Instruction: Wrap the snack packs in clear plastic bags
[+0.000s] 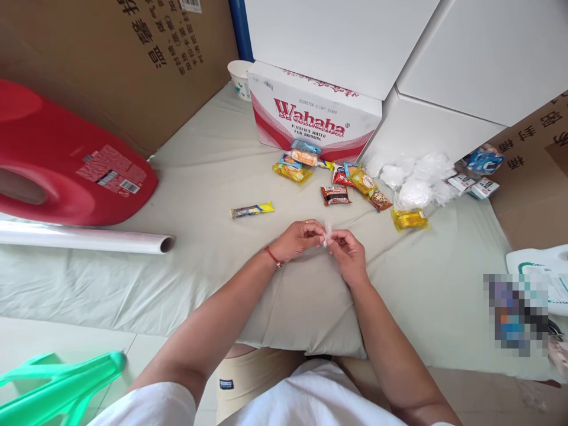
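Your left hand and right hand are meeting just above the cloth, thumbs and forefingers closed, pinching a small clear plastic piece between them. Fingertips are covering part of it, so its shape is hard to make out; remaining fingers are curling in, and you can't tell if the palms are holding anything. Red bracelet is circling your left wrist.

Below, your white shirt is running off the bottom edge. Green plastic frame is standing over pale floor tiles, cut off lower left. At right, something is showing only as a pixelated patch, unreadable, and a white container beside it is leaving the frame.

Pale green cloth is covering the work surface, wrinkling and hanging over the front. White roll and red jug are lying on your left, both cut off. Beyond your hands, a yellow-and-grey stick packet, a brown packet and a yellow packet are lying apart; further packets are overlapping near the carton, partly hiding one another. Crumpled clear plastic is heaping up to the right, its pieces hard to separate.

Farther back, a Wahaha carton is leaning against white cabinets, partly hiding a paper cup. Brown cardboard is walling the left, cut off above.
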The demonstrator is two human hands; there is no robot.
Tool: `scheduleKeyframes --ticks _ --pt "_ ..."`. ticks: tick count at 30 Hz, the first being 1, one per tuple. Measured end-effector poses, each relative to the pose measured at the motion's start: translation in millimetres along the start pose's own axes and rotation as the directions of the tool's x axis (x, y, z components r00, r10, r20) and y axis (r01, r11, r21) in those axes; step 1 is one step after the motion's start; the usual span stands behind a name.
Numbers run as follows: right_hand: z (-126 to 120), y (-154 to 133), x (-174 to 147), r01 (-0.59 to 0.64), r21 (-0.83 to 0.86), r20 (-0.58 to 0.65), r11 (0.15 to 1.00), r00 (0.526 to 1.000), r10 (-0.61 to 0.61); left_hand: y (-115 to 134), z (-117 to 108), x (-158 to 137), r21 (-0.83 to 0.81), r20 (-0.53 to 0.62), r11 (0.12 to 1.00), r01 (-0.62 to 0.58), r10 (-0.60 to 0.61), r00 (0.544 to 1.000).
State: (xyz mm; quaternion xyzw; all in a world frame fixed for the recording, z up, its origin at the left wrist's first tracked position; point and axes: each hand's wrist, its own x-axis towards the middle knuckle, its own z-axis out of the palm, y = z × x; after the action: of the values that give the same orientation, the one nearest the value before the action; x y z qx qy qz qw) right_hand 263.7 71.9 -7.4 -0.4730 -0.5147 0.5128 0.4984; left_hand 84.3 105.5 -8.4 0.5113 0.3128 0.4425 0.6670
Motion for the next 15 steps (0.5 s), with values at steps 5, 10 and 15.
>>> scheduleKeyframes --ticks 5,10,15 --pt "-4.7 -1.8 4.5 -0.066 0.177 -0.1 0.982 0.991 0.085 1.5 1.2 -0.6 0.0 -0.011 1.0 0.031 -0.031 0.999" --pt "-16.2 -11.7 9.4 -0.094 0.455 -0.119 0.886 0.979 0.165 2.9 -0.9 -1.0 -0.241 -0.118 0.97 0.028 -0.058 0.991" --pt "-23.2 -16.2 10.8 -0.13 0.454 -0.12 0.882 0.971 0.205 8.4 -9.4 0.0 -0.491 -0.203 0.871 0.013 -0.129 0.971"
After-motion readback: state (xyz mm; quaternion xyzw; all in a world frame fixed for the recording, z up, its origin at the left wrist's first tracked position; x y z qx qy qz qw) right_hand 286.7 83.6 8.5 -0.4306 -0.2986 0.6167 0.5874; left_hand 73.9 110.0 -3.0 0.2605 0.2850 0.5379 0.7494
